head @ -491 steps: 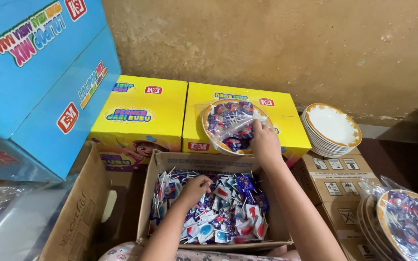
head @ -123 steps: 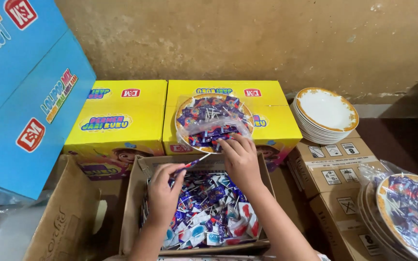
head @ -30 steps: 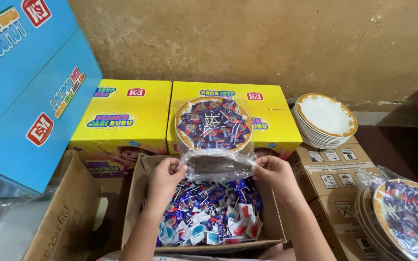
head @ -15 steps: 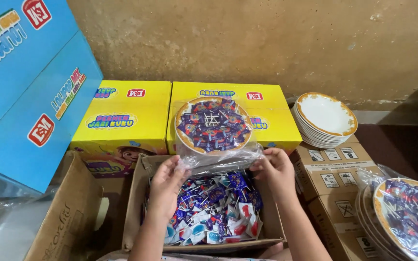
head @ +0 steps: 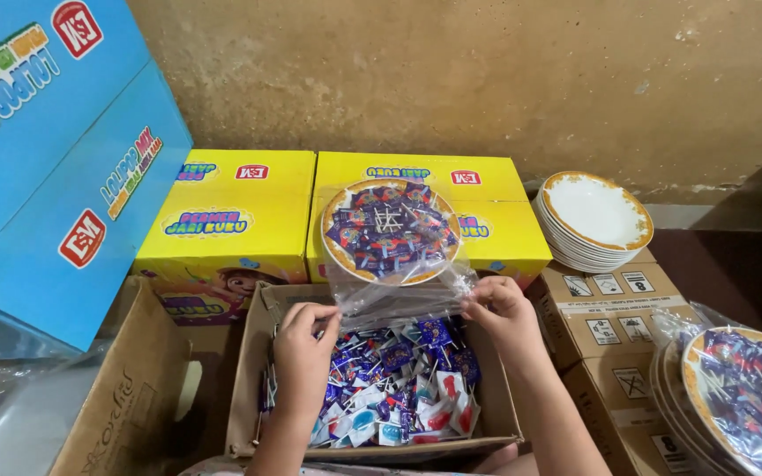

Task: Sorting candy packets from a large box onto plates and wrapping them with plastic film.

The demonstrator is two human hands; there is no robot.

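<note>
A gold-rimmed plate of wrapped candies (head: pixel 390 229) sits inside a clear plastic bag (head: pixel 399 295) on top of a yellow box (head: pixel 504 220). My left hand (head: pixel 303 339) pinches the bag's open edge on the left. My right hand (head: pixel 497 308) pinches the same edge on the right, so the bag mouth is stretched between them. Below both hands lies an open cardboard box (head: pixel 249 397) full of small wrapped lollipops (head: pixel 399 388) in blue, purple, red and white.
A second yellow box (head: pixel 231 211) stands left of the first. Large blue cartons (head: pixel 55 176) fill the left. A stack of empty plates (head: pixel 594 216) rests on brown cartons (head: pixel 619 308) at right. More bagged candy plates (head: pixel 738 397) are at lower right. A concrete wall is behind.
Earlier my hands reached into the lollipop box and to the plate. Over the last second both hold the bag's mouth and have spread it a little wider toward me.
</note>
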